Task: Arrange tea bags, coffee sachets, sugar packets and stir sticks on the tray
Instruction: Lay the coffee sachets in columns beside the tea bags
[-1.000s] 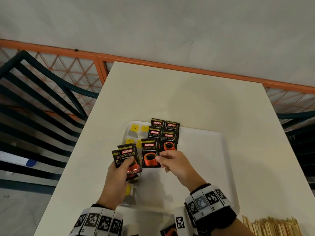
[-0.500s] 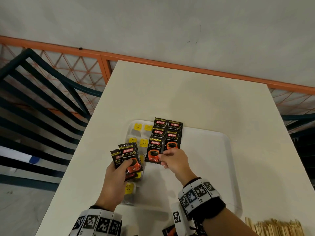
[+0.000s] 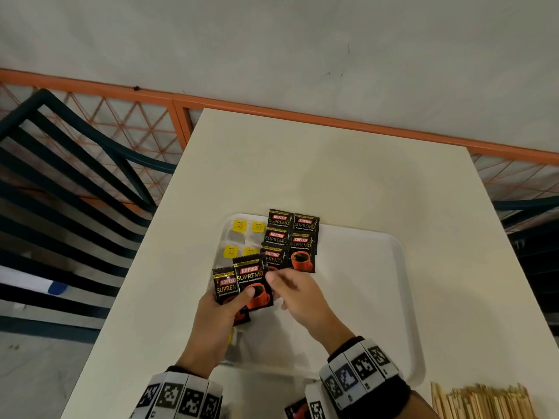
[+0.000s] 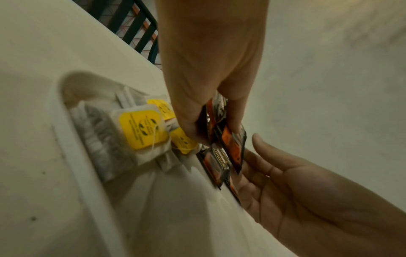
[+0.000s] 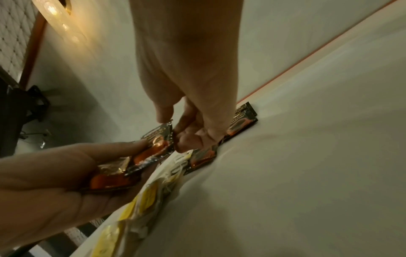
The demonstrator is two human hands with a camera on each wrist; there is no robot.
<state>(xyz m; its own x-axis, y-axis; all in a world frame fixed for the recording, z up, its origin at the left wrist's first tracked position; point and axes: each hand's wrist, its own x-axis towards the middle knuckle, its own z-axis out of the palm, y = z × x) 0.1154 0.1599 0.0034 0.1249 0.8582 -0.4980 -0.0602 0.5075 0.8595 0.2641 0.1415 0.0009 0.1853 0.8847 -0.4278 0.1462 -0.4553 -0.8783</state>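
Left hand (image 3: pixel 217 313) grips coffee sachets (image 3: pixel 252 282) over seemingly half-filled tray (image 3: pixel 378 297).

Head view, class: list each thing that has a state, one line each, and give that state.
Left hand: grip on a fan of coffee sachets, held above the tray.
Right hand: pinching the top sachet's edge.
Laid sachets: flat, overlapping, in two columns.
Tea bags: lying in the tray.
Stir sticks: off the tray.

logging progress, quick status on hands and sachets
Left hand grips a fan of sachets. Right hand pinching the top one's edge. Five sachets and tea bags on tray. Nothing in the way.
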